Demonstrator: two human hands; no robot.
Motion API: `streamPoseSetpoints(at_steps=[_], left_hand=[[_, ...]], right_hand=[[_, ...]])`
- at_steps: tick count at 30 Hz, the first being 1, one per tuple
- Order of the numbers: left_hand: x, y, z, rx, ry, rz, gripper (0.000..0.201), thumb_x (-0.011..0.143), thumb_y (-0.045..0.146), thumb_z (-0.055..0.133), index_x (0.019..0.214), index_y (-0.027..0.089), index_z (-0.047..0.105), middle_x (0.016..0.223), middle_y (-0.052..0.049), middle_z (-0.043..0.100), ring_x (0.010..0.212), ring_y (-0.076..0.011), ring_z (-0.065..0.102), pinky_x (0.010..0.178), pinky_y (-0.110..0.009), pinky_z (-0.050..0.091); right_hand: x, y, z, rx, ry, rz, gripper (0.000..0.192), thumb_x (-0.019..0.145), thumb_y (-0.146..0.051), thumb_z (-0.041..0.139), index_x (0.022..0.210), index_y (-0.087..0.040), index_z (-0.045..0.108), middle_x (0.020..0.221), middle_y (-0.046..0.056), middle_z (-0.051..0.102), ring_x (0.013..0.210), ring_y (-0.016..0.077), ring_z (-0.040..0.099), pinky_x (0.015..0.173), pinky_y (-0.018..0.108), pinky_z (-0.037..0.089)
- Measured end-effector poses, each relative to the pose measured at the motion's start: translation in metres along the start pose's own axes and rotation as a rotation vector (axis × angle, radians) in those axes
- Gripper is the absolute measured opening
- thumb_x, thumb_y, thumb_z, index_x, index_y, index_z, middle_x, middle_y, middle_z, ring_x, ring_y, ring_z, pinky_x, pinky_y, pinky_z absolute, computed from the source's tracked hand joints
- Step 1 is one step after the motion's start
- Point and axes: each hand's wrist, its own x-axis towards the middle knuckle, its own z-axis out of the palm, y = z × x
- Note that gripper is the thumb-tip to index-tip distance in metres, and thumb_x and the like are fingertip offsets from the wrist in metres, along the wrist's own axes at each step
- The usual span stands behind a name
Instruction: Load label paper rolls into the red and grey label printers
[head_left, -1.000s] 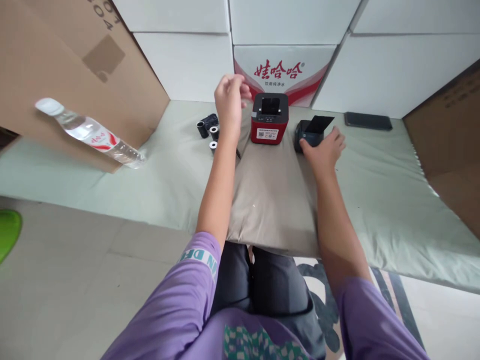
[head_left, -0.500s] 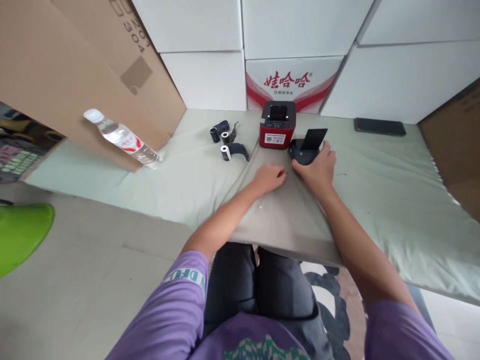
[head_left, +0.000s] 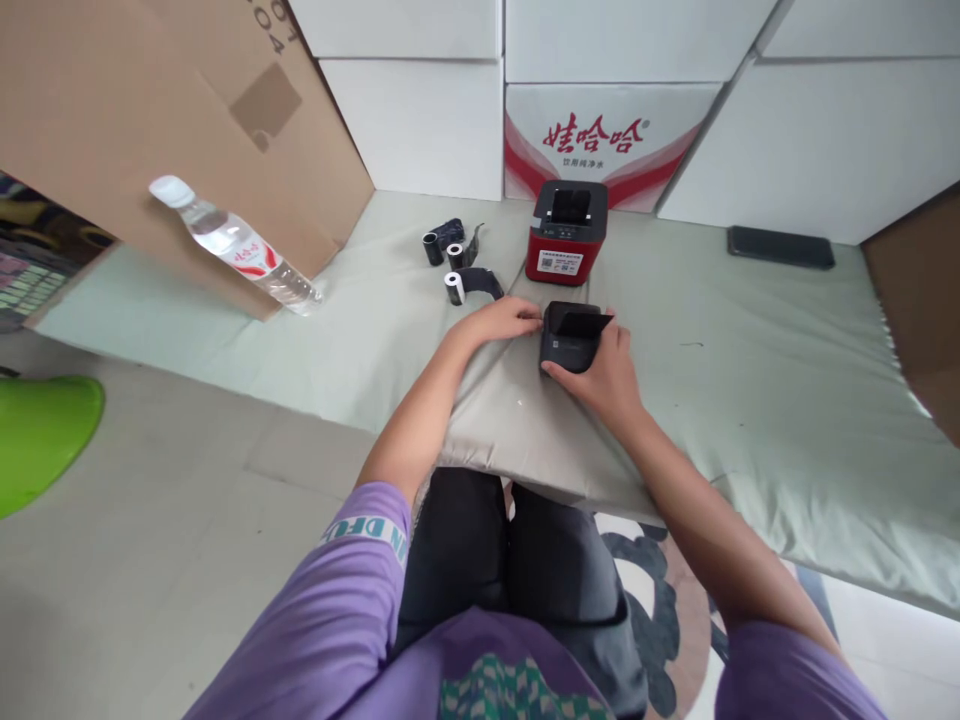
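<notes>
In front of me on the cloth-covered surface stands a small black receipt printer (head_left: 568, 352) with a strip of black paper sticking up from its top. My right hand (head_left: 606, 362) is closed around its right side, thumb along the front edge. My left hand (head_left: 506, 320) lies just left of it, fingertips at its upper left edge; whether they touch it I cannot tell, and its fingers are partly bent together. A red and black printer (head_left: 568, 235) stands behind, also with black paper in its top. Small paper rolls (head_left: 454, 288) with dark tails lie to the left.
A clear water bottle (head_left: 240, 245) lies slanted by the brown cardboard box (head_left: 300, 140) at left. A black phone (head_left: 780, 247) lies at back right. White boxes (head_left: 420, 125) line the rear. A green chair seat (head_left: 49, 440) stands on the floor at left.
My right hand has brought the black receipt printer nearer to me and leftward, away from the red printer's side. My left hand has shifted left to its edge. My view has tilted slightly.
</notes>
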Motion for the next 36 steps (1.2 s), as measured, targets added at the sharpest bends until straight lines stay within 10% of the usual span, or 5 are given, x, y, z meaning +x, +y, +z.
streamPoseSetpoints(at_steps=[8, 15, 36], left_hand=[[0.006, -0.002, 0.002, -0.057, 0.001, 0.015, 0.018, 0.088, 0.018, 0.055, 0.079, 0.018, 0.070, 0.081, -0.002, 0.076, 0.085, -0.0176, 0.068, 0.086, -0.030, 0.050], [0.006, 0.002, 0.006, -0.146, 0.013, -0.031, 0.017, 0.085, 0.014, 0.059, 0.073, 0.018, 0.071, 0.072, -0.001, 0.074, 0.076, -0.0157, 0.067, 0.079, -0.029, 0.049], [-0.004, 0.013, -0.005, -0.276, -0.120, -0.191, 0.030, 0.083, 0.003, 0.054, 0.060, 0.018, 0.065, 0.058, -0.002, 0.067, 0.056, -0.0125, 0.060, 0.063, -0.028, 0.044]], right_hand=[[0.016, 0.021, -0.010, 0.024, -0.215, -0.142, 0.150, 0.060, -0.055, 0.094, 0.178, -0.021, 0.007, 0.178, 0.026, 0.031, 0.161, 0.0507, 0.041, 0.114, 0.072, 0.053], [0.039, 0.048, -0.011, 0.084, -0.278, -0.291, 0.161, 0.048, -0.058, 0.099, 0.177, -0.020, 0.011, 0.179, 0.025, 0.026, 0.168, 0.0536, 0.020, 0.135, 0.074, 0.020], [0.017, 0.032, 0.011, 0.147, -0.143, -0.353, 0.165, 0.049, -0.049, 0.098, 0.178, -0.021, 0.000, 0.161, 0.023, 0.034, 0.161, 0.0485, 0.031, 0.133, 0.072, 0.033]])
